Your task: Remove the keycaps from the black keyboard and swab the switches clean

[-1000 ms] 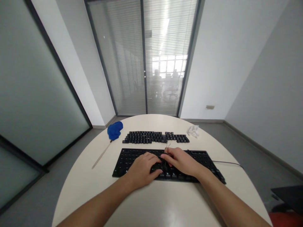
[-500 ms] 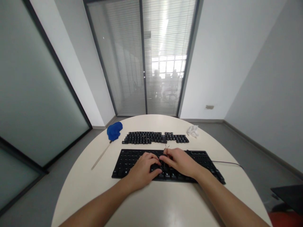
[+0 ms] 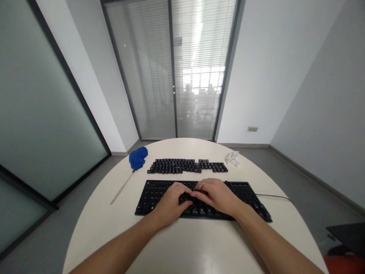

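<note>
From afar I see the keyboard [image 3: 149, 196] running nine to three under both hands; the right hand [image 3: 218, 194] seems to pinch a wire [image 3: 201, 185] at its ten o'clock, the left hand [image 3: 170, 201] nearby at eight, thumb and fingers apart, keys [image 3: 168, 166] at twelve

White walls [image 3: 262, 76], grey floor [image 3: 281, 171], backlit blinds [image 3: 199, 53], rounded cream table [image 3: 199, 245]
</note>
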{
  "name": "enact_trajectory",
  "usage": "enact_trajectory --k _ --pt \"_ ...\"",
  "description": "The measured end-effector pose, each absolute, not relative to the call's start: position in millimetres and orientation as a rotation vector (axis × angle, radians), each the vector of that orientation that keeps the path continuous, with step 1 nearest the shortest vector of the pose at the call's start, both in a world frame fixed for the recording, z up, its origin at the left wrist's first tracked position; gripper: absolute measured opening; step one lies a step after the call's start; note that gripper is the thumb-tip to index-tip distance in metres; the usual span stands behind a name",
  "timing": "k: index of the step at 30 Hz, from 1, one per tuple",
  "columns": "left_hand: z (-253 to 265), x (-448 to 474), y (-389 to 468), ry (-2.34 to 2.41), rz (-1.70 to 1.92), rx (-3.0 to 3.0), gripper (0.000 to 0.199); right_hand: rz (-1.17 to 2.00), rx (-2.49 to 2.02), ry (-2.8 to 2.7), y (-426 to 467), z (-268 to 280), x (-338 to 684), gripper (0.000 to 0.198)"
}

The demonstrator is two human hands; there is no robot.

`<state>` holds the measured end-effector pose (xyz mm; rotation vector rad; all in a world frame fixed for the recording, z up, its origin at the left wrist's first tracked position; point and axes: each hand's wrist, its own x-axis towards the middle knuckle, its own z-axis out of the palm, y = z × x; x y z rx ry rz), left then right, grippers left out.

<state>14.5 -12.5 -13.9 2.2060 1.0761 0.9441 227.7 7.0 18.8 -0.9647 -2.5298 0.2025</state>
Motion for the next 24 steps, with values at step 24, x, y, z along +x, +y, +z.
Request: enact_trajectory --k 24 --pt "-14.2 13.3 -12.1 1.090 0.837 2.154 0.032 0.333 -1.162 -2.382 12.6 12.2 225.9 0.044"
